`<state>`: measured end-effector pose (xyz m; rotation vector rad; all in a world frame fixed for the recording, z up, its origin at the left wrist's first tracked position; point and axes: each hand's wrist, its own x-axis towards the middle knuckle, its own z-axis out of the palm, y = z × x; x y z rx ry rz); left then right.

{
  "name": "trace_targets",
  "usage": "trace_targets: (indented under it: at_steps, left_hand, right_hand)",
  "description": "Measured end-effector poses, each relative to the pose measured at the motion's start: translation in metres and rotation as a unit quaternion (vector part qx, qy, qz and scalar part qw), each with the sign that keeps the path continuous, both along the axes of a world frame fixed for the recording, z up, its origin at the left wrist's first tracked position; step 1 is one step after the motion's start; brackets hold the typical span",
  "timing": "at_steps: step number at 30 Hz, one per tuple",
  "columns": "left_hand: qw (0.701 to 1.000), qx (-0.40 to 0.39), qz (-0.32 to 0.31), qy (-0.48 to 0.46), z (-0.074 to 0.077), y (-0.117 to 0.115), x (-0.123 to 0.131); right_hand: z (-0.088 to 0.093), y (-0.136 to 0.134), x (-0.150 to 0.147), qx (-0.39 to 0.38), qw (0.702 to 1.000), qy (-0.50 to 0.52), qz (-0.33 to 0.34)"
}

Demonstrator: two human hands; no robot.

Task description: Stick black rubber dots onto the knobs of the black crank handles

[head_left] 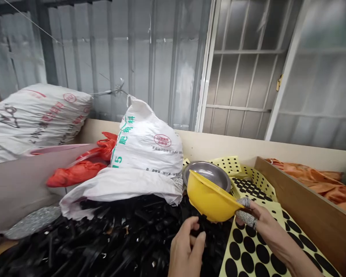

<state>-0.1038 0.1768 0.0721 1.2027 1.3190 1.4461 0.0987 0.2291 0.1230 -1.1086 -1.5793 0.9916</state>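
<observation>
My left hand point(187, 248) sits at the edge of a heap of small black rubber parts point(138, 234), its finger and thumb pinched on one black piece point(198, 226). My right hand point(265, 227) grips the rim of a yellow plastic hard hat point(210, 198), which is tipped with its hollow side up and toward me. Grey knitted finger cots point(246, 218) cover two of that hand's fingers. Under the right hand and wrist lies a yellow sheet with round black dots point(248, 250).
A steel bowl point(207, 174) stands behind the hard hat, against a white woven sack point(147, 142). More sacks point(34, 119), a red plastic bag point(80, 171) and a pink board point(25, 173) lie left. A wooden board point(311, 204) borders orange cloth point(308, 181) at right.
</observation>
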Motion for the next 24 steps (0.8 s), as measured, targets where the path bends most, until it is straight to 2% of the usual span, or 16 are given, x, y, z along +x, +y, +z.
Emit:
trace_targets:
  at_steps: [3,6,13,21,24]
  left_hand:
    - [0.987,0.124,0.068,0.071,-0.004,0.015,0.008]
    - [0.973,0.183,0.1,0.098,-0.005,0.02,0.006]
    - [0.971,0.202,0.068,0.112,-0.001,0.025,-0.006]
    - [0.963,0.208,0.086,0.145,-0.012,0.021,-0.01]
    - [0.965,0.199,0.084,0.152,-0.023,0.014,-0.01]
  right_hand:
    - [0.0,-0.004,-0.007,-0.01,1.0,0.014,0.018]
    - [-0.009,-0.004,-0.01,-0.022,0.999,0.039,0.012]
    - [-0.031,-0.002,-0.013,-0.037,0.996,0.083,-0.008]
    - [-0.031,-0.002,-0.026,-0.03,0.996,0.085,-0.011]
    - [-0.037,0.005,-0.037,-0.006,0.998,0.058,-0.015]
